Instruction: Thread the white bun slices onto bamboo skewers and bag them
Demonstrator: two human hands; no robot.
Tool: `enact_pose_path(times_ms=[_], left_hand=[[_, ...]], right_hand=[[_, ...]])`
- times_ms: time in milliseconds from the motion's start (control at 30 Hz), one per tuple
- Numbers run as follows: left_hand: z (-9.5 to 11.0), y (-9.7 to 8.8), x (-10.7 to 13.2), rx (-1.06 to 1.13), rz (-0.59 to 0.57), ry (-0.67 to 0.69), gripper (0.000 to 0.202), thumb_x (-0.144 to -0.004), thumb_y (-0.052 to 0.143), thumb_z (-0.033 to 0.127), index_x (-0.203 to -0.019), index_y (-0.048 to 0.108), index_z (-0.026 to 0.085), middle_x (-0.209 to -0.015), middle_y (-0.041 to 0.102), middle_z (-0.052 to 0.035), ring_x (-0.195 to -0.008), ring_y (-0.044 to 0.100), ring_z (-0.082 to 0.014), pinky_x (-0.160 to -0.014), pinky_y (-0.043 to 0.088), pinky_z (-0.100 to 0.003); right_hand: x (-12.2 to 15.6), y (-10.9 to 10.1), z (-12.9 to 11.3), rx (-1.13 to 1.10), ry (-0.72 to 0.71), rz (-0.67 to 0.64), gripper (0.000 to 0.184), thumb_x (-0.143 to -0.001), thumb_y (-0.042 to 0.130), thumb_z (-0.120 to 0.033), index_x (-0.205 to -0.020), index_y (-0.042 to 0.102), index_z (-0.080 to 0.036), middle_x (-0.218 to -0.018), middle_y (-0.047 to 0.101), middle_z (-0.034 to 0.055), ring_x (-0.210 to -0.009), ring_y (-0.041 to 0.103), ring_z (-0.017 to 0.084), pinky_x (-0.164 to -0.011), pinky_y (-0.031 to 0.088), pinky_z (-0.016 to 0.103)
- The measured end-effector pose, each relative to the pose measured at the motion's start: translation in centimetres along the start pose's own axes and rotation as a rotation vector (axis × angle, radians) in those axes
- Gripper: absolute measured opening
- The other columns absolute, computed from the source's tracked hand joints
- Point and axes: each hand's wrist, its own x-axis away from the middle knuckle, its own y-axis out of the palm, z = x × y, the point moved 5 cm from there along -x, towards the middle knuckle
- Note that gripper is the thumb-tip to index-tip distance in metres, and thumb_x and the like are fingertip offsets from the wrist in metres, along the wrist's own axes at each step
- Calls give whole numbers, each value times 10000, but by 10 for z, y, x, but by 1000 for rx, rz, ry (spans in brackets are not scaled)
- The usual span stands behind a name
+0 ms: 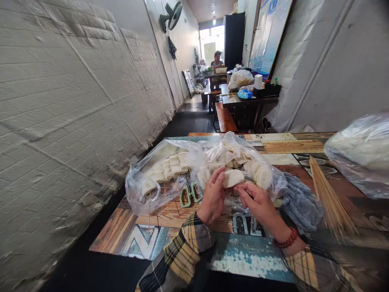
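Observation:
My left hand (213, 197) and my right hand (256, 200) meet over the table, fingers pinched round a pale round piece of food (233, 177). Just behind it lies an open clear plastic bag (243, 162) full of similar white pieces. A second clear bag (158, 174) with skewered white pieces lies to the left. Green-handled scissors (191, 191) rest on the table beside my left hand. A red bead bracelet (285, 240) circles my right wrist.
A bundle of bamboo skewers (330, 198) lies at the right, with a grey cloth (300, 200) and another filled plastic bag (361, 152). The patterned table (249, 251) stands beside a white brick wall (69, 121). A person sits far down the room near other tables (243, 99).

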Motion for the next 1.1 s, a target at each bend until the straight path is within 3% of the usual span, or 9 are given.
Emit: enact_pose_path(times_ms=[300,500,700,833,967,1100], left_hand=[[-4,-5,-7,11,-32,-50,360,-668,827,318,-966,724,144,-982,719,-90,-866,650,-189,-745,523,-276],[7,-14,-16,79,43,2,275,-708,786,243,-950,706,138,-1004,713,-87,-877,656,-192,-774,538,-310],[11,-14,-13,68,35,27,324,-677,810,268,-958,701,150,-993,709,-69,-887,649,-184,-751,549,-292],[12,-12,-10,45,0,25,394,-656,825,304,-996,696,152,-1028,706,-77,-878,655,-190,-746,557,-300],[13,-9,-8,57,7,41,378,-691,800,359,-991,697,154,-1010,708,-85,-889,661,-212,-757,567,-347],[15,-9,-6,27,36,80,375,-656,828,358,-946,712,151,-948,714,-74,-852,662,-201,-739,563,-339]], right_hand=[[0,-2,5,62,2,-41,357,-933,497,-462,-869,691,-170,-529,568,-29,-503,519,127,-540,422,258],[-4,-15,16,-55,141,-76,460,-953,424,-517,-1042,692,-155,-622,624,-19,-484,528,102,-480,425,217],[0,-3,2,128,15,-212,365,-953,465,-432,-922,713,-166,-551,605,-26,-483,531,111,-520,433,229],[4,3,-2,192,-49,-141,339,-951,466,-392,-962,717,-164,-504,589,-27,-482,568,139,-529,466,247],[8,3,-5,209,-133,-19,327,-950,460,-353,-980,733,-176,-726,741,47,-655,693,187,-672,558,297],[12,6,-6,205,-193,1,309,-946,472,-315,-1013,745,-188,-958,787,77,-841,744,217,-803,587,335]])
